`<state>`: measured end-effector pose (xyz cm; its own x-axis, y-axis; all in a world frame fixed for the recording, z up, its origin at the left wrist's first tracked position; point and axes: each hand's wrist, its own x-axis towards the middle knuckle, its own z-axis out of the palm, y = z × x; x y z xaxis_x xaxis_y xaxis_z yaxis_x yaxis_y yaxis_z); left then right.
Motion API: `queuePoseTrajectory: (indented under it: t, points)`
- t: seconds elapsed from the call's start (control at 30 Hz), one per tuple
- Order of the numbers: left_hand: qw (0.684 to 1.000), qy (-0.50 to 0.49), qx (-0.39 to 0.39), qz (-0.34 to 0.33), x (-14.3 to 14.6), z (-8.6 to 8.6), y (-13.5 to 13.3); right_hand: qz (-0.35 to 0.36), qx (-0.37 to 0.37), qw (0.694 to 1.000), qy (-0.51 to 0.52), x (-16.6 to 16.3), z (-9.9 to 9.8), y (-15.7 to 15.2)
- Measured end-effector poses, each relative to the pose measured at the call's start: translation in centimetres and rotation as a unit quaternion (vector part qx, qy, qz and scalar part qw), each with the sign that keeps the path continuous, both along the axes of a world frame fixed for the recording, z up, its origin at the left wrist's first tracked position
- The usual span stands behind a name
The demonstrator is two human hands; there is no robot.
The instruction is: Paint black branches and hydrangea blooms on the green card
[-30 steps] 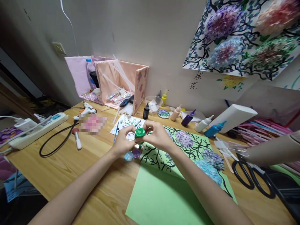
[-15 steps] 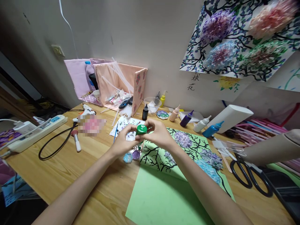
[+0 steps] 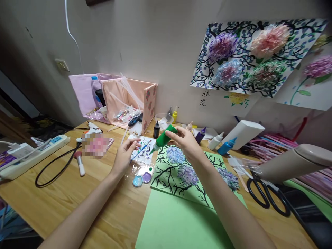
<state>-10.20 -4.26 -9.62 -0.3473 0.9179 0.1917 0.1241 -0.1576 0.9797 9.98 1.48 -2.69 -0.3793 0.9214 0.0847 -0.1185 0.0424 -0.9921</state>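
My right hand (image 3: 187,142) is closed round a green paint bottle (image 3: 165,137). The bottle is tilted, its nozzle pointing down and left over a clear palette (image 3: 141,168) that holds blue and purple paint. My left hand (image 3: 126,154) hovers just left of the palette with its fingertips pinched together; what they hold is too small to make out. A thin blue brush (image 3: 139,151) lies beside that hand on a paint-spotted white sheet. Under my right wrist lies a light green paper painted with black branches and purple-blue flowers (image 3: 169,179).
A plain green sheet (image 3: 176,221) lies near me. Several paint bottles (image 3: 215,141) stand along the wall. Black scissors (image 3: 267,197) and a beige tube-shaped device (image 3: 293,162) are at right. Left are a power strip (image 3: 31,155), black cable, glue gun (image 3: 91,130) and pink box (image 3: 127,100).
Both hands were together on the green bottle's cap. Now my left hand has drawn away to the left, and my right hand has tipped the bottle nozzle-down toward the palette.
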Motion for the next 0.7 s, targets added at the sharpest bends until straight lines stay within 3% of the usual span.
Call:
queuePoseTrajectory:
  t: [0.23, 0.47, 0.57, 0.7]
  points:
    - [0.995, 0.064, -0.017, -0.076, 1.2, -0.2, -0.7, 0.015, -0.137, 0.987, 0.078, -1.1, -1.5, 0.3]
    - [0.992, 0.081, -0.035, -0.093, 1.6, 0.4, -1.3, 0.052, -0.191, 0.975, 0.097, -2.0, -2.3, -0.4]
    - [0.989, 0.101, 0.001, -0.104, 1.6, 1.3, -1.7, 0.093, -0.226, 0.964, 0.101, -2.7, -2.6, -1.1]
    - [0.984, 0.124, 0.06, -0.117, 1.6, 1.9, -1.9, 0.093, -0.297, 0.941, 0.129, -3.5, -3.0, -1.7]
